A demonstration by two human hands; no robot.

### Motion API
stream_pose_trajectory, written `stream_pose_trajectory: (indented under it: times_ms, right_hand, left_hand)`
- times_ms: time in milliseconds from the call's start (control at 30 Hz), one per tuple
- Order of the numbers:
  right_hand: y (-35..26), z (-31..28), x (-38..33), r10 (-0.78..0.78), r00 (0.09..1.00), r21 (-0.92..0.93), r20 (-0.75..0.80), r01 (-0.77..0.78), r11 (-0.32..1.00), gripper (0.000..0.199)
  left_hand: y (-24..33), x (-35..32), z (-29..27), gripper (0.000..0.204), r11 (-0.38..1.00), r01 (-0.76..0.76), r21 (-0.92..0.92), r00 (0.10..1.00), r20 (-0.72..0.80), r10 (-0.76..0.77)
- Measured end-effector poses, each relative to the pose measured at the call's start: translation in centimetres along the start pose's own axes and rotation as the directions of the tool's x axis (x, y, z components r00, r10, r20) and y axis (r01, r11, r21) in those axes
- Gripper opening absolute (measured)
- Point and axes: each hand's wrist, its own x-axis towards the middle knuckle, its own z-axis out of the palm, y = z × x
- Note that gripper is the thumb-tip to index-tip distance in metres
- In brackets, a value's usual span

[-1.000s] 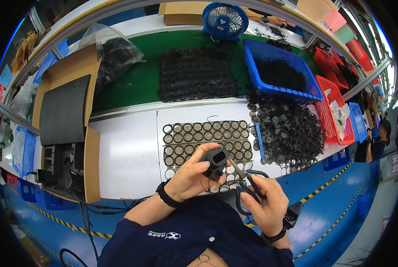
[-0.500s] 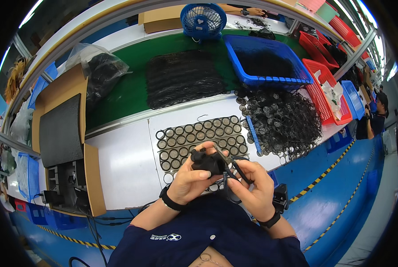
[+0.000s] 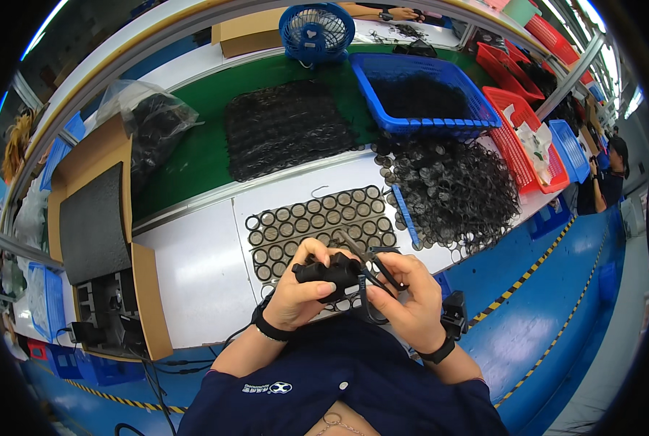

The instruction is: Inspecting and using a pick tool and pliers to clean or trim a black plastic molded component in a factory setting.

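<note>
My left hand (image 3: 299, 294) is closed around a black, lumpy object (image 3: 330, 276) with rounded parts; its exact kind does not show. Thumb and fingers grip it from both sides. Just right of it, my right hand (image 3: 409, 298) is closed on the black handles of what look like pliers (image 3: 384, 270), their grey jaws pointing up and left past the object. A thin dark loop (image 3: 368, 305) hangs beneath the fingers. Below both hands, rows of black rings with clear discs (image 3: 317, 221) cover part of the white table, partly hidden by my hands.
Right of the rows lies a heap of black rings and strips (image 3: 455, 192) beside a blue bar (image 3: 404, 216). Behind stand a blue basket (image 3: 488, 120), a red basket (image 3: 506, 145), a dark mat-like layer (image 3: 288, 129) and a blue fan (image 3: 315, 33). An open cardboard box (image 3: 152, 298) sits left.
The black object has turned in my left hand and now lies more level. Both hands keep their grip. The surroundings have shifted slightly left in the view.
</note>
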Motion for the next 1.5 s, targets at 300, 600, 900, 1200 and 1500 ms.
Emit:
stream_pose_trajectory:
  times_ms: [300, 600, 900, 1200, 1500]
  right_hand:
    - [-1.5, -0.8, -1.3, -0.101, 0.995, -0.281, -0.005, 0.096, 0.955, 0.037]
    - [-2.0, 0.1, -1.1, -0.163, 0.986, -0.261, 0.022, 0.163, 0.951, 0.037]
    - [-2.0, -1.4, -1.0, -0.056, 0.993, -0.209, 0.105, 0.077, 0.975, 0.038]
    - [-1.8, -1.4, -1.1, -0.130, 0.970, -0.178, 0.204, 0.167, 0.970, 0.040]
    - [-2.0, -1.3, -1.3, -0.084, 0.968, -0.191, 0.235, 0.131, 0.973, 0.038]
  left_hand:
    - [0.9, 0.0, -0.8, 0.039, 0.859, -0.443, 0.258, 0.871, -0.103, 0.480]
    - [1.0, -0.3, -0.6, 0.040, 0.783, -0.573, 0.243, 0.807, -0.004, 0.591]
    - [1.6, -0.6, -0.9, 0.053, 0.929, -0.193, -0.317, 0.981, -0.090, 0.173]
    - [1.8, -1.1, -1.2, 0.032, 0.931, 0.125, -0.343, 0.986, -0.064, -0.156]
    - [1.8, -1.3, -1.4, 0.036, 0.887, 0.225, -0.403, 0.970, 0.003, -0.245]
